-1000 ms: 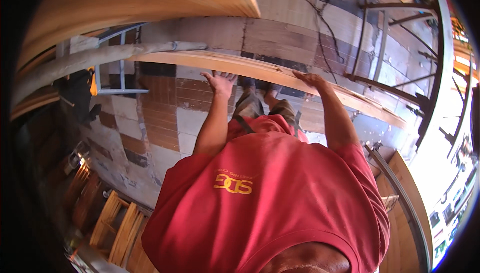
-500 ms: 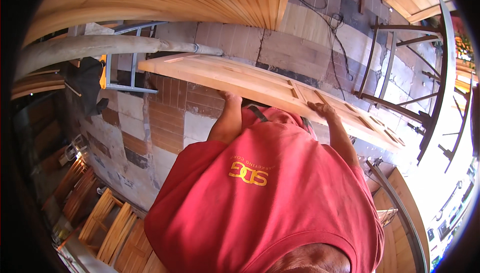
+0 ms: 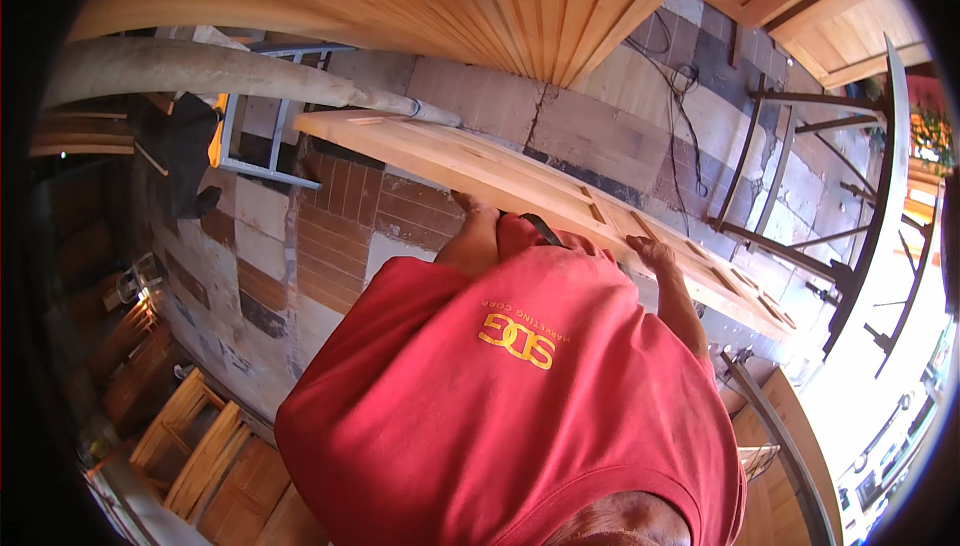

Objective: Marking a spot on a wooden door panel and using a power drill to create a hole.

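A long, pale wooden door (image 3: 555,204) with raised panel mouldings slants across the middle, from upper left to lower right, its thick near edge toward me. My left hand (image 3: 478,212) is at this near edge, left of my waist, its fingers closed against the wood and partly hidden. Farther right, my right hand (image 3: 655,254) grips the same edge, with fingers curled over onto the panelled face. My red shirt (image 3: 500,386) fills the lower middle and hides the floor beneath me.
Stacked wooden panels (image 3: 450,6) loom at the top. A thick grey pipe (image 3: 230,74) and blue metal frame (image 3: 272,131) stand left. A dark metal stand (image 3: 870,196) is on the right; black cable (image 3: 682,111) trails over the tiled floor (image 3: 330,216). Wooden frames (image 3: 190,436) lean lower left.
The view has shifted slightly, and my torso leans nearer the door. Both hands stay on the door's near edge, a little farther right in the picture.
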A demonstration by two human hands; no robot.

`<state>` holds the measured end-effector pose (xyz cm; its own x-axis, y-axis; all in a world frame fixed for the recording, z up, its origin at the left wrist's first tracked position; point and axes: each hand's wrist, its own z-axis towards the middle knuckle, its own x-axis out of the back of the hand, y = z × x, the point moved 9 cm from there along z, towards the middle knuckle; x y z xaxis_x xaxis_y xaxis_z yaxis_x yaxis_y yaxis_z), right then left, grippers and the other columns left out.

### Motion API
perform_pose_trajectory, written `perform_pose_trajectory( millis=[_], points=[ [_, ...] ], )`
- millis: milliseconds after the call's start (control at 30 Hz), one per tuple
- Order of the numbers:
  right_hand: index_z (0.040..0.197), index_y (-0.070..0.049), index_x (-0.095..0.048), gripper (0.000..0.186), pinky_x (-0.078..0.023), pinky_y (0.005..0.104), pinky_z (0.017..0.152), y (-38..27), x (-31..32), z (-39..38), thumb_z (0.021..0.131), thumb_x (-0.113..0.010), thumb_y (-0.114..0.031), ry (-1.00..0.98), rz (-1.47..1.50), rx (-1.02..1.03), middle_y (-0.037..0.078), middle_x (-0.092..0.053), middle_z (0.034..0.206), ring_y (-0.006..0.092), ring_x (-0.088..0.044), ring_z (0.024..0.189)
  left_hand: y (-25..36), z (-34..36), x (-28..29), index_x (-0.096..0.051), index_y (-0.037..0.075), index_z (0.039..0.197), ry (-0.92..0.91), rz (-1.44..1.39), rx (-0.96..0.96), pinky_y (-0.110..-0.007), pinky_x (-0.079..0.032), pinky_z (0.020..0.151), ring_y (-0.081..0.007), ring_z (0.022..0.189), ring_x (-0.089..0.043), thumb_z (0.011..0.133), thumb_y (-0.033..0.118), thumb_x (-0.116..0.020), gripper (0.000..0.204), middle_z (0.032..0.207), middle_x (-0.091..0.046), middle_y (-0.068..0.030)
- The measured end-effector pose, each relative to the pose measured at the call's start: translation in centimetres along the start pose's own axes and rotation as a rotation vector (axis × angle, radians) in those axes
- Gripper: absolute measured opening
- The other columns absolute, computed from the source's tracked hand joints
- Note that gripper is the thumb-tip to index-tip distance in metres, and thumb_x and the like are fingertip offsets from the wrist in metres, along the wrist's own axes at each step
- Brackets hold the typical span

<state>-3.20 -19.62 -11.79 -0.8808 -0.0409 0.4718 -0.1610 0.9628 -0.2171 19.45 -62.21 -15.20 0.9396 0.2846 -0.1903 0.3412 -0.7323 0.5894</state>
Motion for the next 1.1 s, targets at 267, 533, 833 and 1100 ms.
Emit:
perform_pose_trajectory(
  millis=[267, 533, 833, 1100],
  points=[
    [0.142, -0.03, -0.07, 0.087, -0.051, 0.0495, 0.107, -1.2, 3.1, -0.2, 0.092, -0.036, -0.092, 0.153, -0.094, 0.113, 0.02, -0.073, 0.129, 0.04, -0.067, 0.125, 0.5, 2.4, -2.8, -0.031, 0.013, 0.168, 0.012, -0.02, -0.048, -0.052, -0.026, 0.128, -0.0321, 0.156, -0.038, 0.106, 0.073, -0.033, 0.086, 0.171, -0.037, -0.0122],
    [0.15, -0.035, -0.062, 0.08, -0.052, 0.0514, 0.106, -1.8, 4.1, 0.4, 0.095, -0.04, -0.088, 0.09, -0.276, 0.174, 0.013, -0.077, 0.127, 0.0419, -0.071, 0.118, 0.7, 1.7, -4.8, -0.027, 0.011, 0.17, 0.017, 0.057, -0.057, -0.049, -0.027, 0.129, -0.0329, 0.157, -0.036, 0.107, 0.073, -0.032, 0.088, 0.173, -0.034, -0.0136],
    [0.145, -0.012, -0.066, 0.081, -0.046, 0.052, 0.109, -5.3, 7.4, -5.3, 0.096, -0.057, -0.076, 0.595, -0.191, 0.041, 0.024, -0.074, 0.123, 0.0419, -0.067, 0.12, 1.4, 0.9, -5.5, -0.027, 0.01, 0.169, -0.098, 0.065, -0.091, -0.046, -0.032, 0.127, -0.0334, 0.153, -0.041, 0.102, 0.083, -0.035, 0.1, 0.171, -0.036, -0.0128],
    [0.161, -0.017, -0.046, 0.077, -0.025, 0.0591, 0.126, -3.4, 1.3, -15.0, 0.098, -0.069, -0.054, 0.974, 0.098, -0.024, 0.022, -0.042, 0.164, 0.0437, -0.033, 0.155, -0.2, 0.7, -6.7, -0.026, 0.021, 0.17, -0.047, 0.206, 0.042, -0.062, -0.029, 0.124, -0.0343, 0.155, -0.037, 0.097, 0.087, -0.037, 0.1, 0.172, -0.035, -0.0082]
  ],
)
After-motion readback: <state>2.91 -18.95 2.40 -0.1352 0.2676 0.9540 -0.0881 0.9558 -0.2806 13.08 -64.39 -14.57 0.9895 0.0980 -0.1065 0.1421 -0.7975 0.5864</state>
